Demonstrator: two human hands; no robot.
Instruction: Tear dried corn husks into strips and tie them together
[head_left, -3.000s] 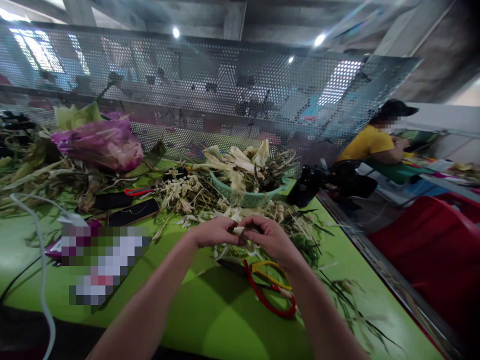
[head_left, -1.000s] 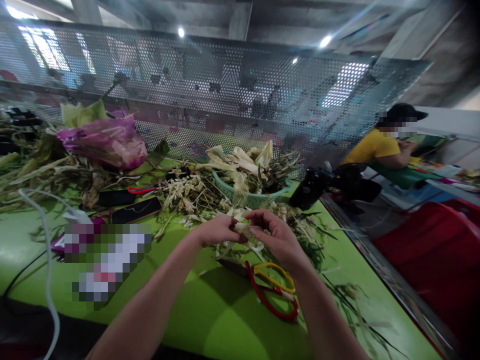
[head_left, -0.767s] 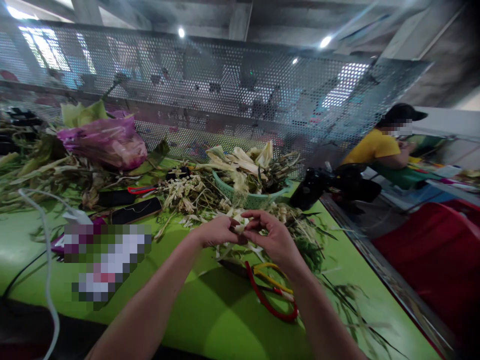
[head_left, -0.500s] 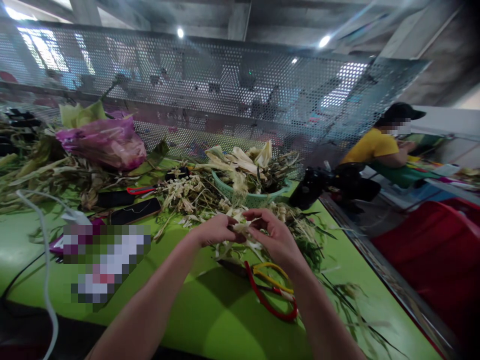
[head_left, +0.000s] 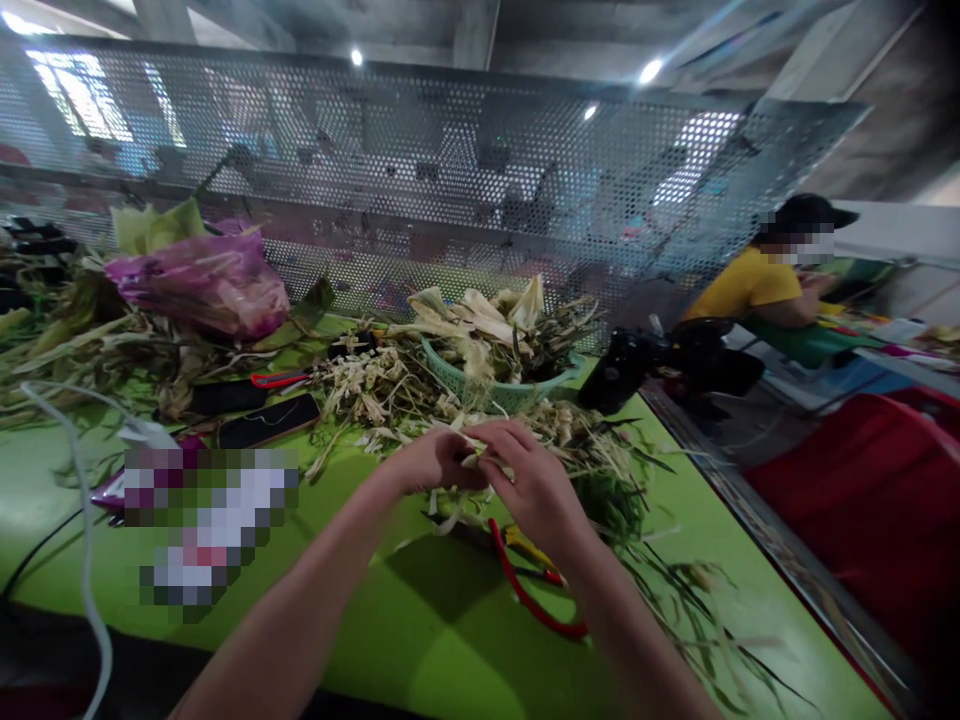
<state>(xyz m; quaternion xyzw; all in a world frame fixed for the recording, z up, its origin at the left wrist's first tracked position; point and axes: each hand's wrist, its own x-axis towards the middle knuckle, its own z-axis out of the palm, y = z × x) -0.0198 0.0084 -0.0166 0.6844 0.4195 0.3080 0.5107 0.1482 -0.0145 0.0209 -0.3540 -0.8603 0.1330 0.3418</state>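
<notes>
One pale scrap (head_left: 471,461) pinched by curled left hand (head_left: 439,461), right hand (head_left: 529,475); bare tabletop (head_left: 405,640) left of scissors (head_left: 517,588) to near edge (head_left: 375,694).

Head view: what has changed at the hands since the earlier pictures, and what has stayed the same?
The right hand has turned palm-down and moved left, toward the left hand. The pale piece in the left hand's grip is now mostly hidden; whether the right hand holds it is unclear. The right forearm hides more of the scissors. Scissors, basket and purple bag stayed.
</notes>
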